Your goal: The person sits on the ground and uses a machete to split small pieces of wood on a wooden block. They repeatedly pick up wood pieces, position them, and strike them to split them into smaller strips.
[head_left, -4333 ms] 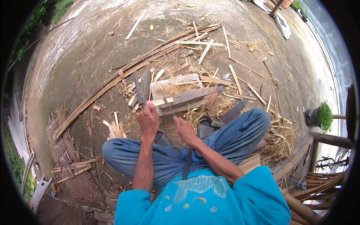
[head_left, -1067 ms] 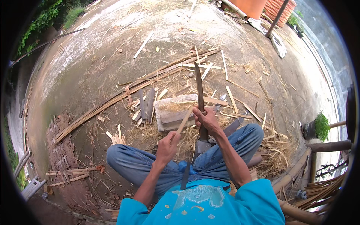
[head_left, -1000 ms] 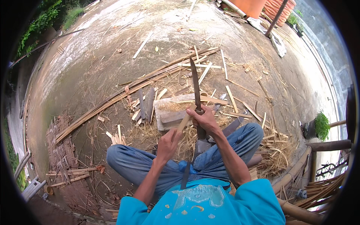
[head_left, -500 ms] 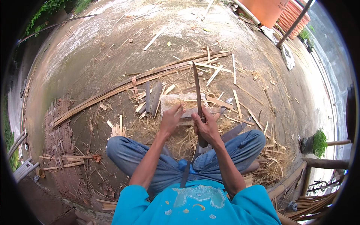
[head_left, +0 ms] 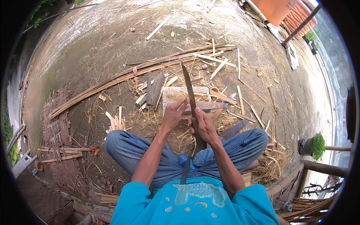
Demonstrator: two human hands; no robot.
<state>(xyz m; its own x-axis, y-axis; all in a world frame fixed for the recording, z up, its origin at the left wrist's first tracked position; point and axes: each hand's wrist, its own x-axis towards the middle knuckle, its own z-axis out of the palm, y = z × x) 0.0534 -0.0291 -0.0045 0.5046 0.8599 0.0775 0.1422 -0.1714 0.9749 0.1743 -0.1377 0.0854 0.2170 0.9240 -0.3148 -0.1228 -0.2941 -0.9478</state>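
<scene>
My right hand [head_left: 204, 126] is wrapped round a long knife [head_left: 189, 85] with a dark, slightly curved blade. The blade points up and away from me, and its wider lower part reaches down toward my lap. Close to the left side of the blade is my left hand [head_left: 174, 112], its fingers curled and pinched together. Whatever they hold is too small to make out. Beneath and beyond the hands lies a pale wooden block [head_left: 170, 92], with shavings and a flat greyish piece [head_left: 206, 105] on it.
Long split strips [head_left: 108, 83] lie diagonally across the ground ahead. Short sticks [head_left: 117, 122] are bunched by my left knee. Shavings [head_left: 272, 168] pile up beside my right knee. A woven mat [head_left: 56, 123] is at left, a potted plant [head_left: 317, 146] at right, an orange container [head_left: 268, 9] far right.
The knife's tip has swung to the left, so the blade leans more. My left hand has moved slightly right and up, nearer the blade. The right hand keeps its grip.
</scene>
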